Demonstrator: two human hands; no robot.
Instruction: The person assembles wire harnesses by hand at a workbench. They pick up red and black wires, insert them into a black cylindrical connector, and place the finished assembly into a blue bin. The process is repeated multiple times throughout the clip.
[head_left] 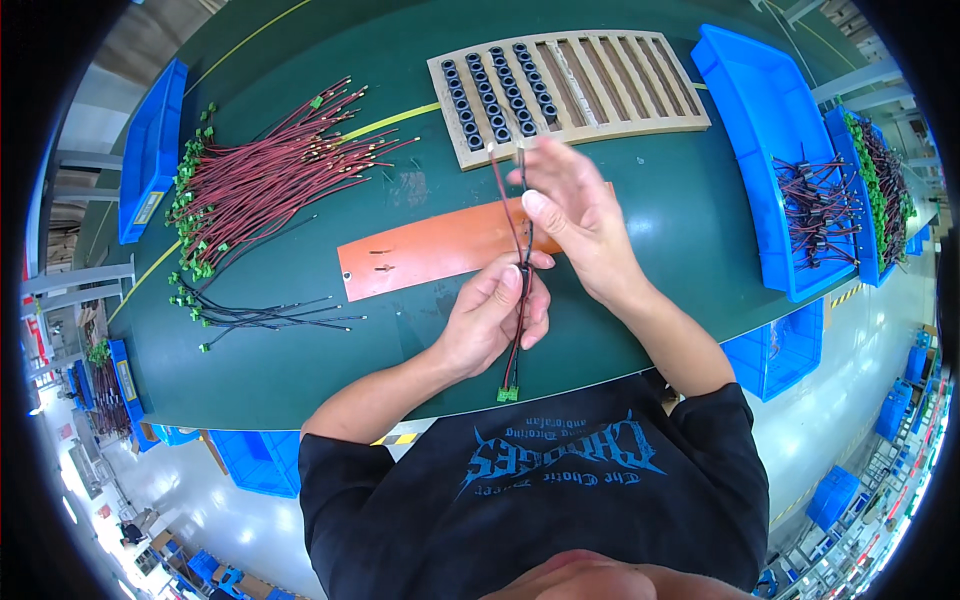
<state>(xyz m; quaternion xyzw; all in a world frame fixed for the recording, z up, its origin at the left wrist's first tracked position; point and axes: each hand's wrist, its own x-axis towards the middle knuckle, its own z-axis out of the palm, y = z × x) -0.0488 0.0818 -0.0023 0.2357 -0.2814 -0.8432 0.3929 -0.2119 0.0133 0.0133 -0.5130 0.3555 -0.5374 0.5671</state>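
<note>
Over the middle of the table my left hand (497, 308) is closed around a wire harness (519, 330) of red and black wires. A green connector (508, 394) hangs from its lower end, towards my chest. At the fingertips of that hand a small black piece sits around the wires, partly hidden. Above it the red wire (502, 188) and the black wire stand up and spread apart. My right hand (578, 213) is beside these upper ends, its thumb and fingers apart, the thumb tip close to the black wire. Whether it touches the wire is hard to tell.
Beneath my hands lies an orange strip (400, 255). A wooden slotted tray (640, 122) with rows of black rings (497, 108) stands beyond it. Left lie many red-and-black harnesses (270, 175) and several black wires (270, 314). Blue bins (745, 120) flank the table.
</note>
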